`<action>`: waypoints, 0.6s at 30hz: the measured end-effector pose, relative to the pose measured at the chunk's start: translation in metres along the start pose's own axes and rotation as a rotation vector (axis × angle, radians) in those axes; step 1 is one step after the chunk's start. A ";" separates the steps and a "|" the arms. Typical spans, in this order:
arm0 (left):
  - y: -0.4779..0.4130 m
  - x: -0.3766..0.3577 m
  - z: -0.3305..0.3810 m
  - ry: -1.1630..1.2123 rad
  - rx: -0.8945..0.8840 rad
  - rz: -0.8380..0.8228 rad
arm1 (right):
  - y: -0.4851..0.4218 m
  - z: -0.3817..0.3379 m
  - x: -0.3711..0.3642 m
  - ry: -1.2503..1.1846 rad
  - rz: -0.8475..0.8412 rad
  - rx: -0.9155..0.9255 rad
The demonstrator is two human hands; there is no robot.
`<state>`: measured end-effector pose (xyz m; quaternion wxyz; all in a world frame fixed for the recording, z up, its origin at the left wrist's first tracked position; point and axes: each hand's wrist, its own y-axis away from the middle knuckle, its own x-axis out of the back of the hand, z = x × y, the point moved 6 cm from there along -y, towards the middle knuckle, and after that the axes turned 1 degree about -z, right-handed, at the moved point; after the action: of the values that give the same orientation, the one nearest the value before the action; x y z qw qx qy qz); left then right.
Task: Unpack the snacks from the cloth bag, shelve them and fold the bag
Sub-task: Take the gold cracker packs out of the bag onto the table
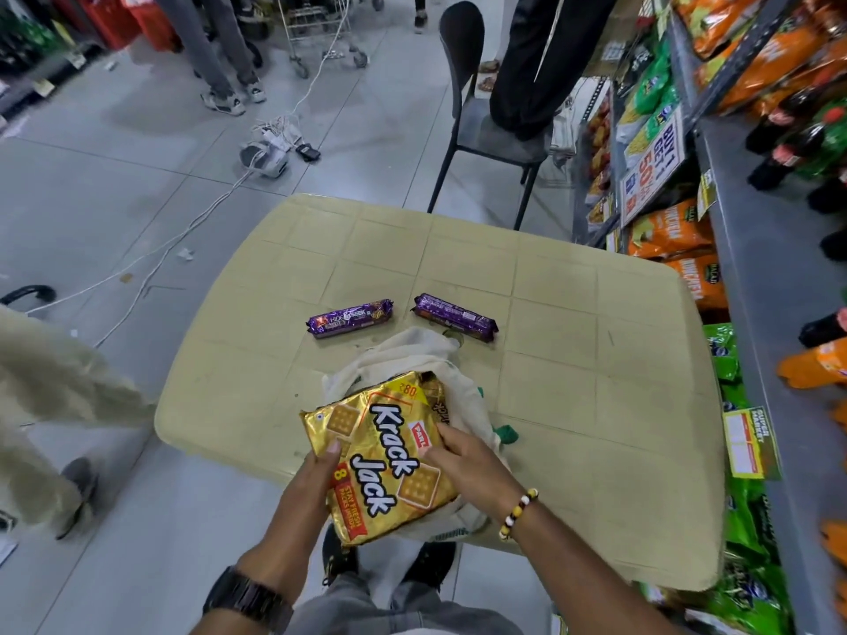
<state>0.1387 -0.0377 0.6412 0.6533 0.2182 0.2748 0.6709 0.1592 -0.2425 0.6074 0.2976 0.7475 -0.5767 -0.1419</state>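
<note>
- We find the left grip [316, 472] clenched on the gold foil cracker packet [380, 456], at the packet's 8 o'clock side, with the thumb pressed on the printed face.
- The right grip [463, 460] grasps the same packet at its 3 o'clock edge.
- The packet is tilted, its 12 o'clock end at the mouth of the cream cloth bag [412, 355].
- The bag lies crumpled at the 6 o'clock edge of the beige plastic tabletop [573, 359].
- We see two rolls flat on the tabletop beyond the bag, apart from each other: the left purple biscuit roll [350, 317] at 11 o'clock and the right purple biscuit roll [454, 317] at 1 o'clock.
- The grey metal shelf [751, 249] stands at 3 o'clock of the tabletop and carries orange and green snack bags.
</note>
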 end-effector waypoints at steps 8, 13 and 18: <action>-0.001 0.038 0.034 -0.006 -0.067 0.115 | -0.012 -0.037 -0.031 -0.058 -0.092 0.065; -0.020 0.018 0.063 -0.058 -0.068 0.034 | -0.018 -0.057 -0.005 -0.114 -0.010 0.093; -0.056 -0.052 0.095 -0.155 -0.071 -0.133 | -0.007 -0.060 0.061 -0.234 0.185 0.091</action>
<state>0.2461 -0.0814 0.6796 0.7229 0.2278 0.2134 0.6165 0.2157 -0.2819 0.6580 0.2062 0.6822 -0.6797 -0.1736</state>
